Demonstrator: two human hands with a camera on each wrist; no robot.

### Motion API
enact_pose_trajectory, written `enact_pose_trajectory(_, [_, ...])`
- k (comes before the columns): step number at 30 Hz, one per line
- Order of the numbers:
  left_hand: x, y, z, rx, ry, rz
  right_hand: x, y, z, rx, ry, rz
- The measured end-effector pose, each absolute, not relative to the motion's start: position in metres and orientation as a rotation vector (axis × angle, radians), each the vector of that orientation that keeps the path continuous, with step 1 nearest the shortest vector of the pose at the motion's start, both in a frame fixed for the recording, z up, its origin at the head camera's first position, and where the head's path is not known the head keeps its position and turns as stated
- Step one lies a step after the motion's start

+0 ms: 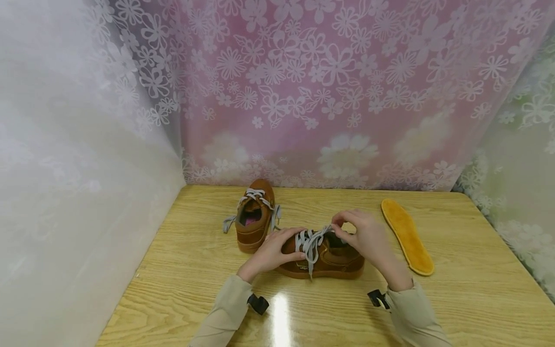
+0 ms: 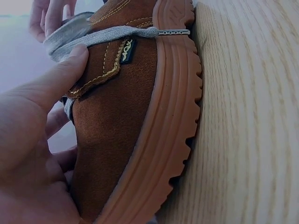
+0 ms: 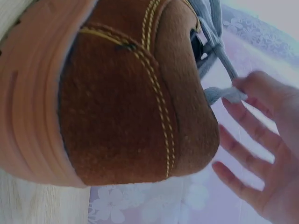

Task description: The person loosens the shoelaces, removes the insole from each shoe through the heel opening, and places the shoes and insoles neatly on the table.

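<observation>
A brown suede shoe (image 1: 342, 262) with a tan rubber sole lies sideways before me, toe to the left. Across its front my left hand (image 1: 272, 250) grips the upper, with the thumb on the near side and the fingers over the far side. In the left wrist view that thumb rests by the grey shoelace (image 2: 105, 37), whose metal-tipped end hangs down over the sole. Above the shoe's opening, my right hand (image 1: 362, 236) pinches the lace between thumb and index finger. The right wrist view shows the pinched lace (image 3: 226, 94) beyond the heel, the other fingers spread loosely.
A second brown shoe (image 1: 256, 236) with loose grey laces stands behind on the left, toe away. An orange-yellow insole (image 1: 407, 236) lies on the wooden table (image 1: 173, 289) at the right. Floral curtains (image 1: 325, 96) close off the back and sides.
</observation>
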State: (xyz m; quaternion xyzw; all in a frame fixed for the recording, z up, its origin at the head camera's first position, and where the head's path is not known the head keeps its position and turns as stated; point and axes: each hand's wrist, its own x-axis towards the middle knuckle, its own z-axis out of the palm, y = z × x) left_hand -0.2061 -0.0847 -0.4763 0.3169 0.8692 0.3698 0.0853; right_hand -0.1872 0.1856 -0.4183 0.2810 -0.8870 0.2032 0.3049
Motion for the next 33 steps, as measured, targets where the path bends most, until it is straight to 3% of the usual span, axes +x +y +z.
enact_pose_trajectory(6, [-0.206, -0.084, -0.475, 0.947, 2.583, 1.107, -0.185, 0.189, -0.413, 0.611, -2.489, 0.581])
enact_pose_trajectory(17, [-0.206, -0.083, -0.478, 0.953, 2.590, 1.103, -0.180, 0.183, -0.416, 0.784, -2.659, 0.621])
enact_pose_trajectory(33, [-0.207, -0.084, -0.477, 0.964, 2.592, 1.117, -0.182, 0.175, -0.423, 0.786, -2.447, 0.576])
